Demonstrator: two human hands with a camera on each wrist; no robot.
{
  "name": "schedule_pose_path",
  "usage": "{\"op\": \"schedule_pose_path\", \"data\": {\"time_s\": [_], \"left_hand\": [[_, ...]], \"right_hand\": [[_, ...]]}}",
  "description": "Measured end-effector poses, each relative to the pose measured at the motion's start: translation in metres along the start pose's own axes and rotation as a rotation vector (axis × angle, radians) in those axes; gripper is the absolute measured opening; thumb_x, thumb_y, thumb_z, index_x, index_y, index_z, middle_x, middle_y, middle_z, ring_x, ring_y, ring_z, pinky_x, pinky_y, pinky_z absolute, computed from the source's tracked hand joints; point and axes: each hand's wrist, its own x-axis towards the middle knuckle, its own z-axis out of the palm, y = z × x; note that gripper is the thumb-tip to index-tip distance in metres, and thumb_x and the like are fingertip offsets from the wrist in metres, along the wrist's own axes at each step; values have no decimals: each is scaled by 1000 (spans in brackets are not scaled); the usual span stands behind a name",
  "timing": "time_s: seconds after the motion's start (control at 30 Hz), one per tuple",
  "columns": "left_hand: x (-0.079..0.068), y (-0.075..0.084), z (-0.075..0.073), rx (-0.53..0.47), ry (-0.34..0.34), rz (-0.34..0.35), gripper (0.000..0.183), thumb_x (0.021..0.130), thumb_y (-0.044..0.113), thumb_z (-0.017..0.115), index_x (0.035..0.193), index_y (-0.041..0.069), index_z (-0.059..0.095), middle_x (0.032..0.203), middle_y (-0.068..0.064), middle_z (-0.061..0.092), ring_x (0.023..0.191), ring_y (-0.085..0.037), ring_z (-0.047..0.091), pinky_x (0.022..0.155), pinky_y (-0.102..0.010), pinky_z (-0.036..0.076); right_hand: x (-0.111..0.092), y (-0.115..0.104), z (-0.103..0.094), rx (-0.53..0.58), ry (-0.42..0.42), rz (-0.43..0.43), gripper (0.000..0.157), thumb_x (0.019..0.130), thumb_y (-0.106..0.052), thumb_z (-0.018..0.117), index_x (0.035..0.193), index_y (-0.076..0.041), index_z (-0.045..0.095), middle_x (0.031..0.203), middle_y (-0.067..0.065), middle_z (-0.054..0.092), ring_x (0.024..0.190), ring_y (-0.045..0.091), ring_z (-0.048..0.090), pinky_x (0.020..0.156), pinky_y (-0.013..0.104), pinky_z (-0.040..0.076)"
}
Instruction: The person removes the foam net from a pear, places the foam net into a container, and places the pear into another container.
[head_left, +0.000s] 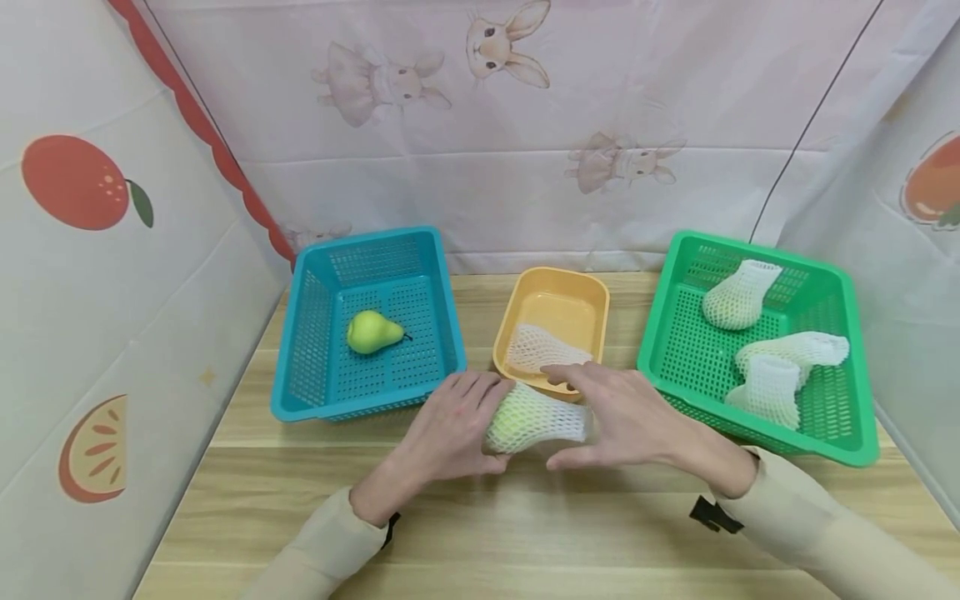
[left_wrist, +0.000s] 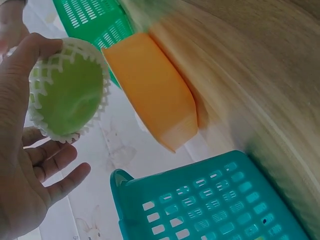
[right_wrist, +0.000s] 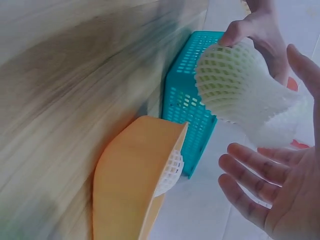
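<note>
A green pear [head_left: 517,419] in a white foam net sleeve [head_left: 558,419] is held above the table, in front of the small orange tray. My left hand [head_left: 459,429] grips its round end, thumb on one side and fingers on the other; the left wrist view shows bare green skin [left_wrist: 72,95] at the sleeve's mouth. Around the sleeve's narrow end my right hand [head_left: 618,414] is spread, thumb and fingers wide apart. In the right wrist view the right hand's fingers [right_wrist: 255,170] are extended beside the sleeve's loose end.
A blue basket [head_left: 367,408] at left holds one bare pear [head_left: 373,332]. One flat foam sleeve [head_left: 542,348] lies in the orange tray [head_left: 564,279]. Several sleeved pears [head_left: 737,298] lie in the green basket [head_left: 861,400] at right. A printed curtain [head_left: 480,208] closes the back.
</note>
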Motion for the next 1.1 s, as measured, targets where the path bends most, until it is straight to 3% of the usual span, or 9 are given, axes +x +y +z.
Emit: {"op": "schedule_pose_path", "data": {"time_s": [0.27,0.5,0.83,1.1], "left_hand": [[2,2,-1,26,-38,5,99,60,67,89,135,8,63,125,-7,72,108,-22,66,94,-33,58],[3,4,-2,44,-25,27,98,61,66,88,135,7,64,125,-7,73,106,-22,66,92,-32,58],[5,5,-4,74,8,63,96,63,67,85,136,9,64,123,-5,72,102,-20,67,91,-32,58],[5,6,-5,60,28,73,101,63,70,85,140,9,62,125,-5,72,101,-19,65,90,-31,58]], "right_hand": [[11,-3,3,-15,-25,22,103,70,-81,78,148,-18,56,115,3,76,98,16,73,67,31,55],[16,-4,7,8,-52,36,101,70,-79,80,148,-19,57,120,2,76,103,16,72,69,32,56],[18,-4,14,-13,-63,17,101,69,-76,83,148,-19,56,117,2,76,96,15,72,64,29,55],[19,-6,21,15,-77,18,103,70,-73,85,153,-21,53,124,5,75,102,15,71,69,33,58]]}}
